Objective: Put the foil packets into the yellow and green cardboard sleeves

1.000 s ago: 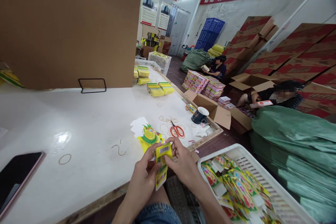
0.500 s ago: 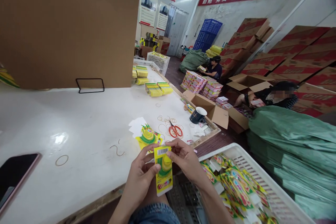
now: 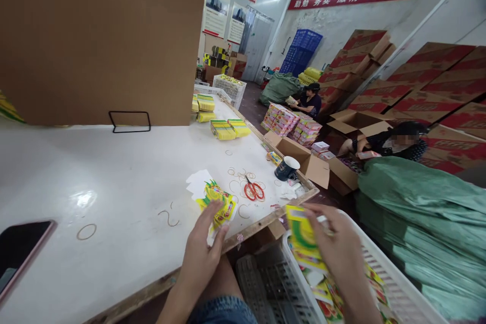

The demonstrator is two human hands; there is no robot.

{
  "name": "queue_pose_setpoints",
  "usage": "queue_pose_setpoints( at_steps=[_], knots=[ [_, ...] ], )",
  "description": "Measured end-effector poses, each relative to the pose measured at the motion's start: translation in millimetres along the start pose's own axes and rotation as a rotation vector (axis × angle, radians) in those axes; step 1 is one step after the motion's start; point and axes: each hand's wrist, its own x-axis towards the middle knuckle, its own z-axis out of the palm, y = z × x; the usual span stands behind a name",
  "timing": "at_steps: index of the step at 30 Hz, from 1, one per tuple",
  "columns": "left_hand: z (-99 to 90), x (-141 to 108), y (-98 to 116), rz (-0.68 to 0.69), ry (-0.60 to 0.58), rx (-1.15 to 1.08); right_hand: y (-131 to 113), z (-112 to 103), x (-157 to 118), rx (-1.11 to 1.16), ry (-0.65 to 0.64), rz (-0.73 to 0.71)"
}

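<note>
My right hand [image 3: 337, 243], blurred by motion, is closed on a yellow and green packet box [image 3: 301, 238]. It holds the box over the near side of a white plastic basket [image 3: 393, 268] heaped with similar boxes. By the table's front edge, my left hand [image 3: 201, 243] has thumb and fingers apart and nothing in them. Its fingertips are close to a pile of flat yellow cartons [image 3: 224, 205] on the white table [image 3: 125, 177]; whether they touch is unclear.
Red-handled scissors [image 3: 254, 190] lie among rubber bands, near a dark mug [image 3: 287, 167]. Yellow bundles [image 3: 230, 129] stand farther back. A phone [image 3: 25, 248] rests at left. Green sacks [image 3: 410, 212] and two people [image 3: 402, 144] are on the right.
My hands have parted. The right one has carried the yellow box from in front of me rightward over the basket, while the left has let go of it and stays near the carton pile.
</note>
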Motion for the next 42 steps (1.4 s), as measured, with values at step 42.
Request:
queue_pose_setpoints(
  at_steps=[42],
  knots=[
    [4.0, -4, 20, -0.365, 0.086, -0.711, -68, 93, -54, 0.735, -0.347, 0.338]
  ],
)
